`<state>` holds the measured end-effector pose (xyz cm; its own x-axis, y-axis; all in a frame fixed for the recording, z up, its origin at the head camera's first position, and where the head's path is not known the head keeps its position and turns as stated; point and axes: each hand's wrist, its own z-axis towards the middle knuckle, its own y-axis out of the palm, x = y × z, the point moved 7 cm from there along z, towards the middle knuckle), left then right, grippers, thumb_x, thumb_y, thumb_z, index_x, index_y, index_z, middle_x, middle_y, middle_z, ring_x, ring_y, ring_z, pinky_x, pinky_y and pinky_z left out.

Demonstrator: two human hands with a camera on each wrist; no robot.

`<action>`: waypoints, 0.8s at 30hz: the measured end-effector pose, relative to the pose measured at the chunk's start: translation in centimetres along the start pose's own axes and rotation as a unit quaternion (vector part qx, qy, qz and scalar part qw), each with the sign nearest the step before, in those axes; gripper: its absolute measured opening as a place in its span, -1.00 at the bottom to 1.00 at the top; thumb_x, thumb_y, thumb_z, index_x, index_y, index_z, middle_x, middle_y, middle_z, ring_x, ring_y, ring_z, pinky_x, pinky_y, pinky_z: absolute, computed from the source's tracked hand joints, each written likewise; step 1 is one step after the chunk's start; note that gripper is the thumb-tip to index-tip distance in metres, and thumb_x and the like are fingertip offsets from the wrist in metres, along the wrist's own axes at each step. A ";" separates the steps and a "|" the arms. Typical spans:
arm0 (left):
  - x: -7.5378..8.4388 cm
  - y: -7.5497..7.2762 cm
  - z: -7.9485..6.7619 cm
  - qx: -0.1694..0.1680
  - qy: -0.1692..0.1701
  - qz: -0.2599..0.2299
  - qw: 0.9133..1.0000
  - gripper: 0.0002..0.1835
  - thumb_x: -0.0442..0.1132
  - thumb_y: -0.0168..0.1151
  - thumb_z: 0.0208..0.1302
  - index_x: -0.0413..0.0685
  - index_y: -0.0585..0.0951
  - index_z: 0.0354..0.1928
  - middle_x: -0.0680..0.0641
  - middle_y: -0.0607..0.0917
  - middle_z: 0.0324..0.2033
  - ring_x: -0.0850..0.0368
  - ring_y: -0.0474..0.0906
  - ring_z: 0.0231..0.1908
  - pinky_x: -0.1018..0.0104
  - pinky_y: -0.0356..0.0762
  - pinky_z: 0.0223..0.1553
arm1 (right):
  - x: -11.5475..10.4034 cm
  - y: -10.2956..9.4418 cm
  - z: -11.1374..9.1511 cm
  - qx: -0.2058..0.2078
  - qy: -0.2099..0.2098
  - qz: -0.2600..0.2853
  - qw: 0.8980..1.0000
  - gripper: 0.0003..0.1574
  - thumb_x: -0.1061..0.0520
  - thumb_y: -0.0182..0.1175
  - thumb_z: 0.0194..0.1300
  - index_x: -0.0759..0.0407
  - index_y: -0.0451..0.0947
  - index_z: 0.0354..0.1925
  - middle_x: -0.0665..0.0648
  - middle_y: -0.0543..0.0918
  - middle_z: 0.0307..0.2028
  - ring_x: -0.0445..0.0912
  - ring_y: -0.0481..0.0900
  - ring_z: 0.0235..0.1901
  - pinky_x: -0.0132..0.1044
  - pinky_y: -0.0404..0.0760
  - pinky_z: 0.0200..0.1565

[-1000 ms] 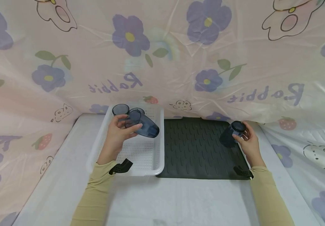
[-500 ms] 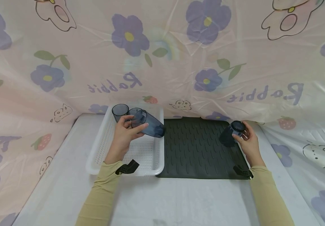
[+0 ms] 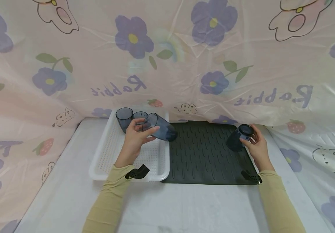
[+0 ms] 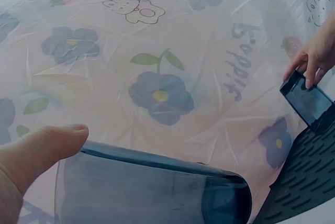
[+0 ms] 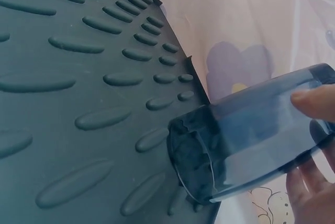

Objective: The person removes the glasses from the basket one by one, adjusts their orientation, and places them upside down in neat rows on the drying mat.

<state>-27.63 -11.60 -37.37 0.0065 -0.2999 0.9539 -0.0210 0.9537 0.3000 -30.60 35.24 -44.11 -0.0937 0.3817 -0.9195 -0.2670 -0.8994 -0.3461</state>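
Tumbler (image 3: pixel 166 130) in left grip (image 3: pixel 133 139) over basket edge (image 3: pixel 167 161), well apart from right grip (image 3: pixel 258 149)

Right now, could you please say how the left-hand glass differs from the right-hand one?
The left-hand glass shows its open rim uppermost; the right-hand glass, its dark base. The first is held above the basket rim; the second, at the edge of the mat. Both are tinted blue.
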 end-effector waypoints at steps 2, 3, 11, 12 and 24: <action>-0.1 0.4 0.0 -0.003 -0.001 -0.008 1.000 -0.26 -0.44 0.39 0.10 -0.25 0.22 0.29 -0.43 0.36 0.07 0.05 0.62 -0.39 0.00 0.65 -0.14 | -0.1 0.0 0.0 -0.001 -0.002 0.002 1.000 -0.01 0.38 0.19 0.28 0.01 -0.04 0.50 0.25 0.09 0.43 0.16 0.11 0.36 0.11 0.08 0.36; -0.1 0.6 0.1 -0.005 -0.002 -0.012 1.000 -0.26 -0.45 0.39 0.11 -0.27 0.22 0.29 -0.43 0.37 0.07 0.05 0.62 -0.38 0.00 0.65 -0.14 | -0.1 0.0 0.0 -0.001 -0.001 0.003 1.000 -0.01 0.39 0.19 0.28 0.00 -0.04 0.50 0.25 0.09 0.43 0.16 0.11 0.36 0.10 0.08 0.36; -0.8 1.9 0.4 -0.008 -0.012 -0.024 1.000 -0.33 -0.47 0.36 0.13 -0.19 0.26 0.25 -0.31 0.41 0.03 0.02 0.60 -0.22 -0.01 0.65 -0.14 | -0.4 -0.1 -0.3 -0.007 0.015 0.031 0.999 -0.02 0.43 0.19 0.25 0.10 -0.03 0.49 0.32 0.07 0.42 0.21 0.04 0.39 0.01 0.07 0.38; -0.9 2.1 0.4 -0.008 -0.013 -0.024 1.000 -0.33 -0.46 0.37 0.12 -0.18 0.27 0.24 -0.32 0.42 0.03 0.00 0.60 -0.22 -0.01 0.65 -0.14 | -0.5 -0.2 -0.3 -0.006 0.016 0.034 0.999 -0.02 0.43 0.19 0.25 0.11 -0.03 0.49 0.32 0.08 0.42 0.20 0.04 0.39 0.00 0.07 0.38; -1.6 3.1 0.6 -0.013 -0.025 -0.018 0.999 -0.34 -0.39 0.43 0.08 -0.12 0.30 0.20 -0.25 0.45 0.00 -0.06 0.59 -0.24 0.02 0.65 -0.14 | -0.9 -0.3 -0.6 0.017 0.020 0.047 0.999 -0.04 0.39 0.22 0.24 0.11 0.01 0.48 0.29 0.14 0.40 0.08 0.09 0.39 0.00 0.05 0.39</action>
<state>-28.29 -8.14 -37.93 -0.0436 -0.3345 0.9414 0.0036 0.9422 0.3350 -29.91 35.03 -43.32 -0.0824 0.2867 -0.9545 -0.2905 -0.9231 -0.2522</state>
